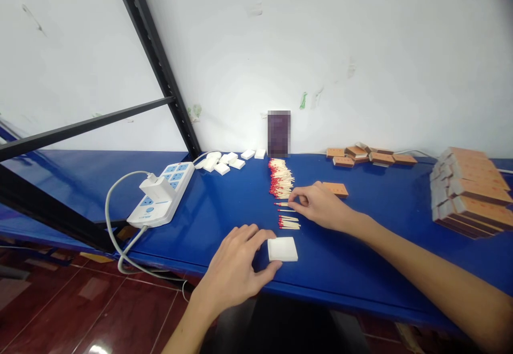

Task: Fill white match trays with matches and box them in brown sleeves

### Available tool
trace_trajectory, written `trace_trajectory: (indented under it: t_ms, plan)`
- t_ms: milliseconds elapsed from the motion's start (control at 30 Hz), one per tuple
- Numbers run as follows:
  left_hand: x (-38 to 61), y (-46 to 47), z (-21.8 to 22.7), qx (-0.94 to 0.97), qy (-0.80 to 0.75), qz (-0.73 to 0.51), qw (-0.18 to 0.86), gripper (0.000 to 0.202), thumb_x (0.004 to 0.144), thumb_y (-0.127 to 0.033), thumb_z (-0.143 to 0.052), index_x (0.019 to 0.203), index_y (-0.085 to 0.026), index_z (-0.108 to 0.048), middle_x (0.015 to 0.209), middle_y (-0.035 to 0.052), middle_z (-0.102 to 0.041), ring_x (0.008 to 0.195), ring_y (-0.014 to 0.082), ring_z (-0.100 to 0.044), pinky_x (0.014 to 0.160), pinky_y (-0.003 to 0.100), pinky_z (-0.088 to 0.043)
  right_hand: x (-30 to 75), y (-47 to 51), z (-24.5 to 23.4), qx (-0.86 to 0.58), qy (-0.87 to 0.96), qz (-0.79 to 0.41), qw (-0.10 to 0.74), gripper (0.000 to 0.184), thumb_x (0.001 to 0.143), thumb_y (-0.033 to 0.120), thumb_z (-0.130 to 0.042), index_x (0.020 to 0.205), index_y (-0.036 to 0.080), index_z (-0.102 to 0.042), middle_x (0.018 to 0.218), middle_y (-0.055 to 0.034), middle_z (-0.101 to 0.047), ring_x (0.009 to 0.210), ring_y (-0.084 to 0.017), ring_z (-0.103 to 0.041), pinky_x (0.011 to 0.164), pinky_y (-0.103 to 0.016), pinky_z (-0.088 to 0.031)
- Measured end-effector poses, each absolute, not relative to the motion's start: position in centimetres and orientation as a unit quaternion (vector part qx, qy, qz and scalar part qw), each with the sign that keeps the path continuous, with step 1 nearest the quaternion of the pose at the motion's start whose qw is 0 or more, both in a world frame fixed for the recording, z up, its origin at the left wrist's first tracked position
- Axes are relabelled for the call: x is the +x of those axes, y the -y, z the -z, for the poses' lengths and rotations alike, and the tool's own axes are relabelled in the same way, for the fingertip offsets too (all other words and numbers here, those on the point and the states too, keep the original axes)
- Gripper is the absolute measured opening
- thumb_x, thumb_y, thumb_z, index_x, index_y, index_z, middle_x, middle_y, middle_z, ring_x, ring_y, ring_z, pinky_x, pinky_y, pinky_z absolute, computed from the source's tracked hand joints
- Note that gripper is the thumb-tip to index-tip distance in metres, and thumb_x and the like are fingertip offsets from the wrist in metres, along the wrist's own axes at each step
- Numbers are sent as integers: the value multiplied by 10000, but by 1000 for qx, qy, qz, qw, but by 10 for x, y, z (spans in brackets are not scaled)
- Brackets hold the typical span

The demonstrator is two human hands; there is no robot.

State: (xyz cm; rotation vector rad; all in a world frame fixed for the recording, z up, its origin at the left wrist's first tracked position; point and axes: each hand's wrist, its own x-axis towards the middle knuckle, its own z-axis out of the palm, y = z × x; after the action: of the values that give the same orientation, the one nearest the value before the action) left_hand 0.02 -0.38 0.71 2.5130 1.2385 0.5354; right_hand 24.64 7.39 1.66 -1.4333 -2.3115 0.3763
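Near the table's front edge my left hand [234, 266] holds a white matchbox tray [282, 249] by its left end, thumb on the near side and a finger on the far side. Just beyond it, the fingertips of my right hand [323, 204] are pinched at the pale end of a red-tipped match [282, 204]. Another single match lies right below those fingers. A short row of loose matches [289, 222] lies between there and the tray, heads to the left. Farther back spreads a long pile of matches [281, 178]. An orange matchbox [336, 189] is partly hidden behind my right hand.
Several white trays [229, 158] lie at the back left, near a white power strip [170, 204] with a cable. Orange matchboxes [380, 157] are scattered at the back right. A tall matchbox stack [468, 194] stands far right. A black metal frame [160, 65] rises on the left.
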Motion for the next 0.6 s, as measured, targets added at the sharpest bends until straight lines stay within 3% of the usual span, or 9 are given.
trace_trajectory:
  t_ms: [233,600]
  plan:
    - [-1,4,-7,873,-427,-186,144,298,891,-320,-691,1167,-261,-594,1037,31,-635,1010,275,-594,909,417,-434,245,-79,-8,-498,828,-166,197,190,904,256,-536,802,187,-682,570,24,-563,501,-115,-441,539,-256,-294]
    - [-1,4,-7,872,-428,-186,147,294,888,-317,-697,1161,-261,-601,1027,23,-634,991,262,-594,899,404,-432,241,-75,-8,-478,847,-128,192,184,916,235,-542,778,185,-652,647,10,-572,573,-116,-462,586,-249,-301]
